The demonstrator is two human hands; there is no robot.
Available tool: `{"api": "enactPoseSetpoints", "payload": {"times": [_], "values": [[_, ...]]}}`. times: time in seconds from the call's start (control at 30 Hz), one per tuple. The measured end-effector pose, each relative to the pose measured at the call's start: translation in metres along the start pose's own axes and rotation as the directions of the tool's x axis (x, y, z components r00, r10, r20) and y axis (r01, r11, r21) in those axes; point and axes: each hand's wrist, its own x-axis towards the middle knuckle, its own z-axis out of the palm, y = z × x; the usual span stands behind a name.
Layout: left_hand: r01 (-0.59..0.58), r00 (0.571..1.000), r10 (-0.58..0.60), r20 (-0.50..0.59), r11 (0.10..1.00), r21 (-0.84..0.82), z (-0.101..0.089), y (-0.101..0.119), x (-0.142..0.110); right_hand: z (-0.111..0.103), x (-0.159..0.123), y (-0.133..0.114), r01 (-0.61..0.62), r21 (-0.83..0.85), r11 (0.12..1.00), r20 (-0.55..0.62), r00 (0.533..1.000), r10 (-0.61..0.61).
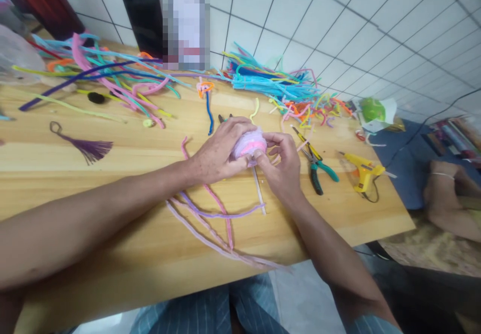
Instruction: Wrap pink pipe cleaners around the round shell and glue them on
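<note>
Between my two hands is a fuzzy lilac ball with a bright pink band (252,146), which looks made of pipe cleaners. My left hand (221,151) curls round its left and upper side, thumb along the lower edge. From the right, my right hand (281,163) grips it with thumb and fingers bent in. Below the ball a thin pale stick (259,193) lies toward me; whether it joins the ball I cannot tell. Loose pink and lilac pipe cleaners (227,216) cross on the wooden table (150,238) under my wrists.
Teal-handled pliers (317,171), a yellow cutter (306,142) and a yellow glue gun (363,171) lie to the right. Pipe cleaner bundles (263,80) run along the tiled wall. A purple tassel (84,146) is at left. Another person's arm (445,198) shows at far right.
</note>
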Motion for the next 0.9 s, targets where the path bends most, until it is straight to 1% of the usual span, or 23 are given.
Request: {"api": "enactPoseSetpoints", "payload": {"times": [0.1,0.23,0.57,0.73,0.9], "values": [[-0.001,1.000,0.001,-0.007,1.000,0.002,0.000,0.000,0.000,-0.001,0.001,0.000,-0.026,0.006,1.000,0.019,0.999,0.026],[0.008,1.000,-0.008,-0.012,1.000,0.013,-0.001,0.001,0.001,-0.002,0.002,0.002,-0.045,0.066,0.997,0.036,0.998,0.043],[0.039,0.998,-0.044,0.055,0.996,0.084,-0.010,0.008,0.002,0.000,0.000,0.004,-0.005,0.138,0.990,0.017,1.000,0.002],[0.053,0.997,-0.059,0.059,0.993,0.103,-0.011,0.009,0.001,-0.001,-0.002,0.006,0.039,0.173,0.984,0.013,0.999,-0.042],[0.073,0.995,-0.082,0.062,0.989,0.129,-0.011,0.009,0.000,-0.004,-0.006,0.004,0.039,0.205,0.978,0.021,0.999,-0.044]]}}
